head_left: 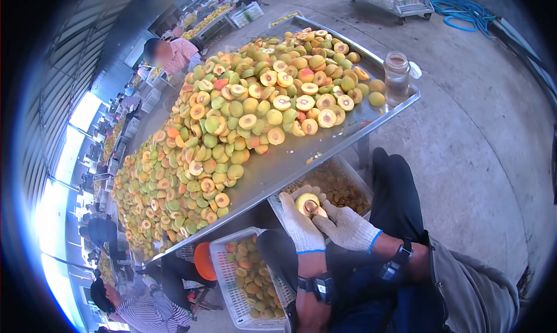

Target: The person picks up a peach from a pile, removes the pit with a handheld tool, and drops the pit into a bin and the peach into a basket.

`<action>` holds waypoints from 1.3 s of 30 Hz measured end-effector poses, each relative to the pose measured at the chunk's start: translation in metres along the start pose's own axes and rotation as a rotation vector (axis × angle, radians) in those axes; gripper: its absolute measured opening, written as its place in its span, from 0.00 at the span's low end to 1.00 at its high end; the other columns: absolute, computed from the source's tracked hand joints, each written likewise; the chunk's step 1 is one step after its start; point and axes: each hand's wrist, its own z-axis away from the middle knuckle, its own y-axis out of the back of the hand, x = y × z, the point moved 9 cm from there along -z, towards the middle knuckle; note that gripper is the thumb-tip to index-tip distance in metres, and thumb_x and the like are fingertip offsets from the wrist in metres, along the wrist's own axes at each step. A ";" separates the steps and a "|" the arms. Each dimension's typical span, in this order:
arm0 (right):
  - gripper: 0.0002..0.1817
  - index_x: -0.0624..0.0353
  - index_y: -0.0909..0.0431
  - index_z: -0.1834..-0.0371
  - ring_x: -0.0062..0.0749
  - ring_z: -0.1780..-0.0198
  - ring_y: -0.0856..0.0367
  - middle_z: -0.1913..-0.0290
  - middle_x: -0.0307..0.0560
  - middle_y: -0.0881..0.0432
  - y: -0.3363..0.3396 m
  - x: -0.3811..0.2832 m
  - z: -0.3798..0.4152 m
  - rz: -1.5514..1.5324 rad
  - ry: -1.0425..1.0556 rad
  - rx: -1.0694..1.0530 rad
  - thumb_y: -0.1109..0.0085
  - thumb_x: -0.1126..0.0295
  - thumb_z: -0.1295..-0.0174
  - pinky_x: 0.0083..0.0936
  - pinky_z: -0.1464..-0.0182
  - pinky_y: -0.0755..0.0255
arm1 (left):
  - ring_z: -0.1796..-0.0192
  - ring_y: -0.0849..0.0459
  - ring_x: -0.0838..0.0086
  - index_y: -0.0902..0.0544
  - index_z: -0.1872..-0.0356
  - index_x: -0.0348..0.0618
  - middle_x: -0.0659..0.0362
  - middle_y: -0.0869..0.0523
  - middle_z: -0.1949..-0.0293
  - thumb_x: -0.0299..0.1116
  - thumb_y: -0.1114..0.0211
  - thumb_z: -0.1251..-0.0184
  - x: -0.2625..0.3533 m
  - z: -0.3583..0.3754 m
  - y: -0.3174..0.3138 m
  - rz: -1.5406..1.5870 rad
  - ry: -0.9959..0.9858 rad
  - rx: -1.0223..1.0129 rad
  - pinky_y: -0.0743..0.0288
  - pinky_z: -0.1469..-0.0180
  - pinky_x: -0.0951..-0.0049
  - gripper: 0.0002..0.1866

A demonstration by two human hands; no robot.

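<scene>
Just below and right of the frame's centre, the gloved left hand (300,227) closes its grip around a cut fruit (303,203), while the gloved right hand (350,225) meets the fruit's lower right side; whether that grip pinches anything, I cannot tell. Above them, across the middle, the metal bench (275,176) bears heaped fruit halves (232,112); a white crate (225,286) of fruit stands at lower centre.

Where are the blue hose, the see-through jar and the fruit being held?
Blue hose (464,11): head view, coiled part.
See-through jar (397,78): head view, side wall.
Held fruit (307,203): head view, cut face.
</scene>
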 end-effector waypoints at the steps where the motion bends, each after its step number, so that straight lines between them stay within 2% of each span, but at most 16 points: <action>1: 0.25 0.62 0.26 0.36 0.69 0.55 0.13 0.61 0.71 0.13 0.002 -0.005 0.002 0.016 -0.007 0.000 0.47 0.51 0.21 0.52 0.55 0.23 | 0.59 0.12 0.60 0.18 0.49 0.34 0.45 0.11 0.56 0.59 0.52 0.14 0.002 0.000 -0.001 0.000 0.000 0.000 0.14 0.52 0.62 0.32; 3: 0.25 0.63 0.25 0.37 0.67 0.56 0.12 0.61 0.70 0.13 0.001 -0.003 0.002 0.032 -0.014 -0.002 0.47 0.51 0.21 0.50 0.55 0.22 | 0.61 0.12 0.60 0.18 0.50 0.34 0.45 0.11 0.58 0.59 0.53 0.14 0.004 0.000 -0.002 -0.026 0.021 0.022 0.13 0.55 0.62 0.32; 5: 0.29 0.70 0.28 0.36 0.71 0.56 0.14 0.60 0.75 0.14 -0.006 -0.002 0.000 -0.080 0.122 -0.033 0.52 0.51 0.20 0.55 0.53 0.23 | 0.62 0.12 0.60 0.18 0.50 0.33 0.46 0.11 0.59 0.59 0.53 0.14 0.006 0.001 -0.006 -0.045 0.041 0.031 0.13 0.57 0.61 0.32; 9: 0.28 0.70 0.27 0.38 0.68 0.56 0.13 0.60 0.73 0.14 -0.011 -0.005 0.001 -0.062 0.182 -0.116 0.56 0.51 0.19 0.53 0.52 0.23 | 0.67 0.12 0.60 0.17 0.53 0.33 0.47 0.11 0.63 0.57 0.52 0.14 0.008 0.003 -0.009 -0.069 0.013 0.015 0.14 0.65 0.61 0.32; 12: 0.28 0.68 0.25 0.39 0.67 0.57 0.13 0.60 0.71 0.14 -0.013 0.000 0.001 -0.128 0.107 -0.125 0.58 0.51 0.18 0.53 0.53 0.23 | 0.71 0.13 0.61 0.16 0.57 0.33 0.48 0.12 0.67 0.58 0.51 0.15 0.008 0.002 -0.005 -0.128 0.014 0.025 0.15 0.68 0.63 0.32; 14: 0.22 0.66 0.21 0.43 0.48 0.60 0.10 0.64 0.60 0.12 -0.010 0.001 0.004 -0.103 0.040 -0.113 0.50 0.54 0.18 0.40 0.56 0.21 | 0.72 0.14 0.62 0.16 0.59 0.33 0.48 0.12 0.69 0.58 0.50 0.15 0.010 0.000 -0.005 -0.144 -0.008 0.013 0.15 0.69 0.64 0.32; 24: 0.21 0.66 0.22 0.45 0.53 0.61 0.11 0.65 0.63 0.13 -0.014 -0.006 0.008 -0.072 0.143 -0.112 0.49 0.55 0.19 0.42 0.58 0.22 | 0.73 0.14 0.63 0.15 0.62 0.30 0.48 0.13 0.71 0.53 0.49 0.14 0.028 0.013 -0.009 -0.196 -0.091 -0.018 0.16 0.68 0.66 0.31; 27: 0.22 0.66 0.21 0.47 0.48 0.64 0.12 0.66 0.59 0.12 -0.016 -0.003 0.004 0.009 0.145 -0.109 0.49 0.54 0.19 0.43 0.58 0.23 | 0.73 0.14 0.64 0.15 0.61 0.29 0.48 0.12 0.70 0.52 0.49 0.14 0.030 0.014 -0.011 -0.209 -0.055 -0.009 0.16 0.68 0.66 0.31; 30: 0.27 0.66 0.18 0.46 0.57 0.64 0.10 0.65 0.63 0.12 -0.018 0.006 0.002 -0.126 0.173 -0.101 0.52 0.49 0.19 0.45 0.59 0.21 | 0.72 0.14 0.65 0.14 0.62 0.28 0.48 0.12 0.71 0.51 0.50 0.13 0.036 0.019 -0.015 -0.277 -0.180 -0.063 0.17 0.68 0.67 0.31; 32: 0.30 0.66 0.17 0.53 0.36 0.76 0.16 0.73 0.50 0.16 -0.018 0.009 0.007 -0.149 0.009 -0.196 0.53 0.45 0.18 0.35 0.72 0.25 | 0.72 0.14 0.65 0.13 0.63 0.28 0.48 0.12 0.71 0.50 0.50 0.13 0.034 0.019 -0.013 -0.259 -0.191 -0.089 0.18 0.68 0.68 0.31; 33: 0.30 0.66 0.17 0.53 0.36 0.76 0.16 0.73 0.50 0.16 -0.015 0.005 0.010 -0.148 0.009 -0.197 0.53 0.45 0.18 0.35 0.72 0.25 | 0.72 0.14 0.66 0.13 0.64 0.28 0.48 0.12 0.71 0.50 0.50 0.13 0.034 0.019 -0.014 -0.243 -0.200 -0.116 0.18 0.68 0.68 0.32; 35: 0.32 0.62 0.19 0.62 0.18 0.82 0.29 0.78 0.35 0.26 -0.022 0.005 0.017 -0.298 -0.080 -0.342 0.54 0.41 0.18 0.22 0.81 0.35 | 0.72 0.14 0.66 0.13 0.66 0.28 0.48 0.12 0.71 0.51 0.50 0.13 0.036 0.019 -0.015 -0.276 -0.244 -0.159 0.19 0.67 0.68 0.33; 36: 0.32 0.62 0.19 0.62 0.18 0.82 0.29 0.78 0.35 0.26 -0.023 0.007 0.017 -0.297 -0.080 -0.343 0.54 0.41 0.18 0.22 0.81 0.35 | 0.72 0.15 0.66 0.13 0.67 0.28 0.48 0.11 0.71 0.53 0.50 0.13 0.038 0.019 -0.017 -0.311 -0.287 -0.201 0.20 0.67 0.68 0.34; 37: 0.27 0.55 0.22 0.64 0.16 0.83 0.32 0.79 0.32 0.27 -0.031 0.011 0.019 -0.407 -0.129 -0.407 0.54 0.43 0.18 0.20 0.82 0.39 | 0.72 0.15 0.66 0.13 0.67 0.28 0.48 0.11 0.71 0.53 0.50 0.13 0.039 0.017 -0.013 -0.311 -0.288 -0.199 0.20 0.67 0.68 0.34; 38: 0.24 0.49 0.25 0.67 0.15 0.85 0.34 0.80 0.30 0.29 -0.036 0.013 0.021 -0.515 -0.180 -0.471 0.54 0.45 0.17 0.18 0.84 0.42 | 0.71 0.15 0.66 0.12 0.68 0.29 0.48 0.11 0.71 0.54 0.50 0.14 0.042 0.017 -0.021 -0.321 -0.320 -0.346 0.20 0.66 0.67 0.35; 39: 0.24 0.49 0.25 0.67 0.15 0.85 0.34 0.80 0.30 0.29 -0.034 0.014 0.021 -0.515 -0.180 -0.471 0.54 0.45 0.17 0.18 0.84 0.42 | 0.71 0.15 0.65 0.12 0.69 0.29 0.47 0.11 0.71 0.55 0.50 0.15 0.043 0.020 -0.029 -0.331 -0.350 -0.494 0.21 0.64 0.67 0.36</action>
